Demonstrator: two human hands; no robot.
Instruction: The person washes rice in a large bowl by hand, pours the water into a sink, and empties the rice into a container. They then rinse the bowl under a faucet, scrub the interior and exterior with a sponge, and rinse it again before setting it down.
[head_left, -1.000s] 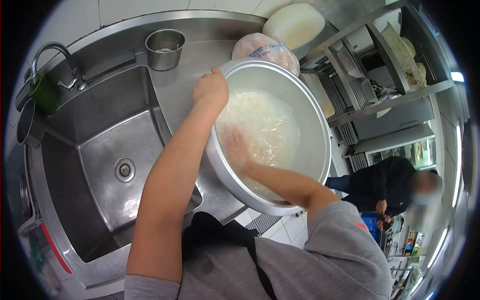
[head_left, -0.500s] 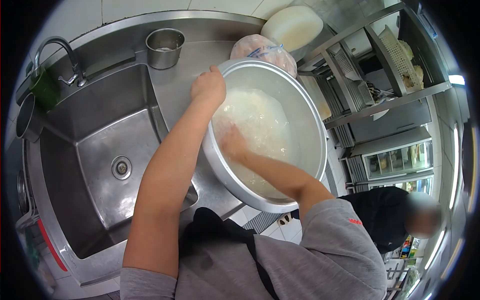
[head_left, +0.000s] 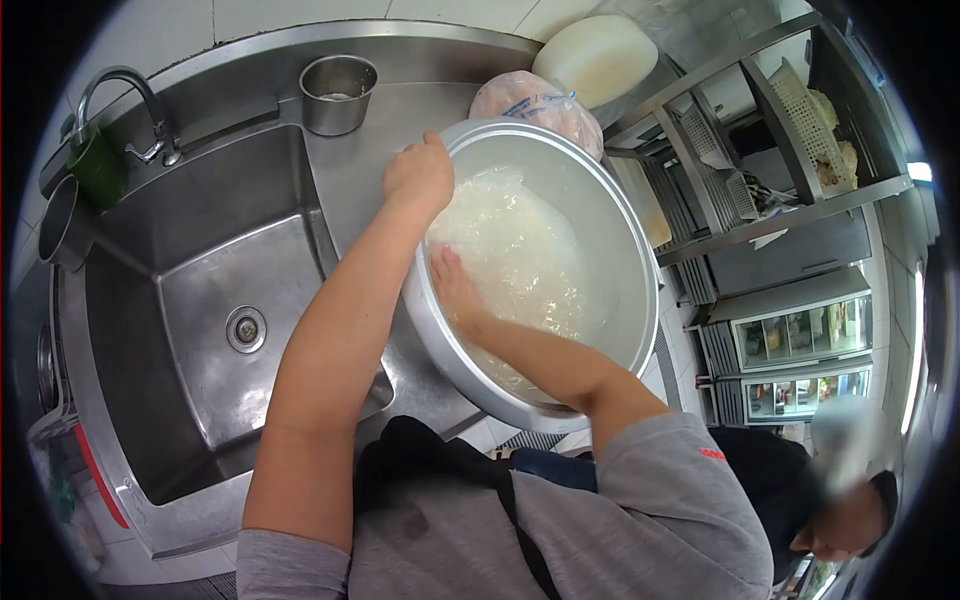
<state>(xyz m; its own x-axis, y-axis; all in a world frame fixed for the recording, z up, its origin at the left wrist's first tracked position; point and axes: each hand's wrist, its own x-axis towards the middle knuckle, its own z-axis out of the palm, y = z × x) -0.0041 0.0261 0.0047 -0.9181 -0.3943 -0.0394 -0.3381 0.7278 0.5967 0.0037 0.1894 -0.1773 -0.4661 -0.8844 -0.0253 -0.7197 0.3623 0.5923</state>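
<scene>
A large round metal pot [head_left: 628, 215] stands tilted on the steel counter, with cloudy liquid and whitish grains [head_left: 525, 235] in it. My left hand [head_left: 418, 178] grips the pot's rim at its upper left, fingers wrapped over the edge. Inside the pot, near the left wall, my right hand [head_left: 455, 285] lies flat with its fingers stretched out at the edge of the cloudy liquid. Nothing shows in its fingers.
Left of the pot is a steel sink [head_left: 225, 330] with a faucet [head_left: 150, 120]. A small metal container [head_left: 338, 95] stands behind. A plastic bag [head_left: 535, 105] touches the pot's far side. Shelving [head_left: 750, 225] is at right; a person in black [head_left: 770, 480] is at lower right.
My right hand has come up out of the cloudy liquid toward the pot's left wall, its fingers now visible. The liquid has shifted. The person in black has moved lower in the view.
</scene>
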